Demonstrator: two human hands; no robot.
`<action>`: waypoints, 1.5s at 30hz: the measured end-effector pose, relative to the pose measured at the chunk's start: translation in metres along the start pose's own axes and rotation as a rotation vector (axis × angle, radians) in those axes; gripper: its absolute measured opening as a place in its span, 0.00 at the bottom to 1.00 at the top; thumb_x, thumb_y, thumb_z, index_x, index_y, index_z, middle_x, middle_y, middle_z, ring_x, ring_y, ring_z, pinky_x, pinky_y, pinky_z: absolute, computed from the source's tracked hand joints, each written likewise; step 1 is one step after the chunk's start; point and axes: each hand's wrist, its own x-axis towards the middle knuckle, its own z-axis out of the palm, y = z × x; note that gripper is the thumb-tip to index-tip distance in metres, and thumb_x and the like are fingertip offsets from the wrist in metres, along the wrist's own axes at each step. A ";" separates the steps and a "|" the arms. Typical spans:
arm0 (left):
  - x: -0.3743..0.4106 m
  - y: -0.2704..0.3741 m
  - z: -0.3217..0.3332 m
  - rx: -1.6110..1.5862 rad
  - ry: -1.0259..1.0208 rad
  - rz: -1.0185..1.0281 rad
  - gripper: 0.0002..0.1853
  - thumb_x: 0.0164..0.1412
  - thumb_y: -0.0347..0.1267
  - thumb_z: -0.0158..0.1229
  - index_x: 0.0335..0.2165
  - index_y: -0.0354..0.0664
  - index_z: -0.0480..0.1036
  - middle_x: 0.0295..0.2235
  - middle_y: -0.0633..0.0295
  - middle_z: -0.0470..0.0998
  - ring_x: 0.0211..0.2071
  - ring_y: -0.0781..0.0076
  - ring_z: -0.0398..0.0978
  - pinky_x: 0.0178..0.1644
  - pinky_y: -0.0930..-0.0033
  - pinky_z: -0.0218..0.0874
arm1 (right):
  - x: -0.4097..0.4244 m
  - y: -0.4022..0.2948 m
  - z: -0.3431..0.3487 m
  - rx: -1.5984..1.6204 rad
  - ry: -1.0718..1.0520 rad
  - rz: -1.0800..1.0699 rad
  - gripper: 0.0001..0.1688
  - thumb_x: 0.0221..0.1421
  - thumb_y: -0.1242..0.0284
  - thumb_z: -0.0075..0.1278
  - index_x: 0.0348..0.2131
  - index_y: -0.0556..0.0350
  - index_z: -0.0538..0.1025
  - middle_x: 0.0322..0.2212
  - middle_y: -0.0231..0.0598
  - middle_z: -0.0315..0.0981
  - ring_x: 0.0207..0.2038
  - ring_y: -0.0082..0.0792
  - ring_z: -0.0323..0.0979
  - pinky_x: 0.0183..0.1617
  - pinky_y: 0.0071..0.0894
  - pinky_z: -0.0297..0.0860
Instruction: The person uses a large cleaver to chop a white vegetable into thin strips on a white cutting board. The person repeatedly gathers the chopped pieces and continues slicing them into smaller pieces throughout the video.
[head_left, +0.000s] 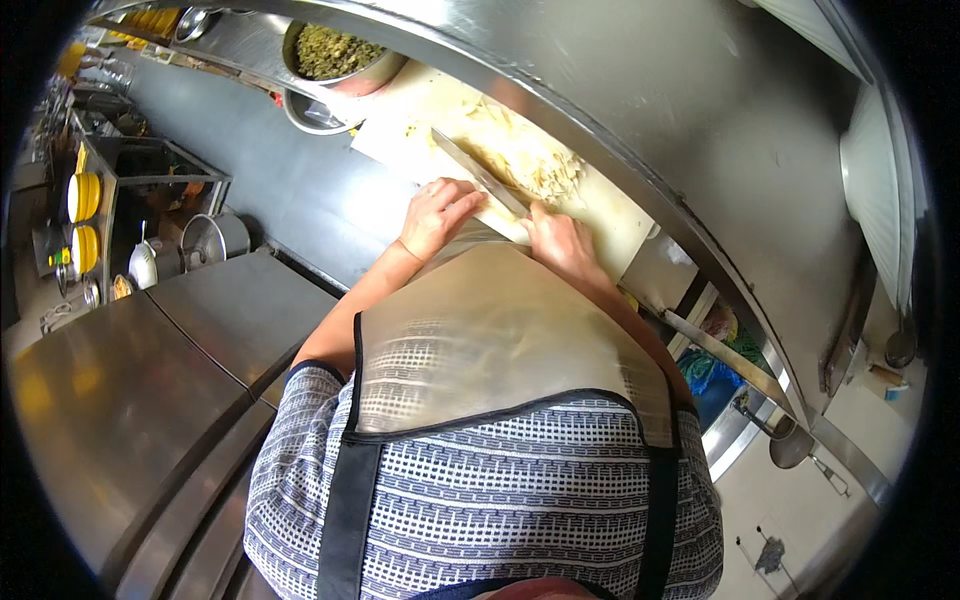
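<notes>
My right hand (561, 241) is closed around the handle of a long kitchen knife (478, 171), whose blade points away to the upper left over a white cutting board (619, 217). Curled fingers of my left hand (444, 211) press on a pale vegetable piece (501, 213) at the near side of the blade; most of this piece is hidden by the hand. Beyond the knife lies a heap of pale shredded vegetable (536, 161), spread along the far side of the board.
A metal pot (375, 75) of chopped greenish food stands past the board's left end, by a steel bowl (319, 112). A steel shelf edge (600, 127) overhangs the far side. To my left is a steel cabinet top (150, 375); ladles (791, 450) hang at right.
</notes>
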 end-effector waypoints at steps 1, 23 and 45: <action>0.001 -0.001 0.000 -0.018 -0.024 0.010 0.17 0.43 0.24 0.63 0.37 0.45 0.79 0.35 0.68 0.78 0.35 0.66 0.75 0.37 0.63 0.70 | -0.003 -0.003 -0.002 -0.010 0.013 0.000 0.16 0.66 0.65 0.41 0.41 0.61 0.71 0.33 0.62 0.77 0.39 0.59 0.77 0.44 0.59 0.69; 0.004 0.003 0.001 -0.004 0.001 -0.017 0.16 0.44 0.26 0.64 0.37 0.42 0.78 0.38 0.63 0.78 0.42 0.62 0.75 0.43 0.62 0.70 | -0.020 0.019 -0.003 0.014 0.178 -0.069 0.15 0.65 0.61 0.46 0.40 0.55 0.72 0.24 0.58 0.77 0.32 0.61 0.77 0.38 0.61 0.69; 0.001 0.003 -0.002 -0.026 -0.061 -0.064 0.16 0.47 0.23 0.63 0.38 0.42 0.79 0.38 0.64 0.79 0.42 0.63 0.77 0.40 0.65 0.73 | 0.011 0.018 0.023 0.106 0.124 -0.084 0.17 0.65 0.61 0.46 0.40 0.56 0.73 0.25 0.57 0.78 0.32 0.60 0.78 0.37 0.59 0.71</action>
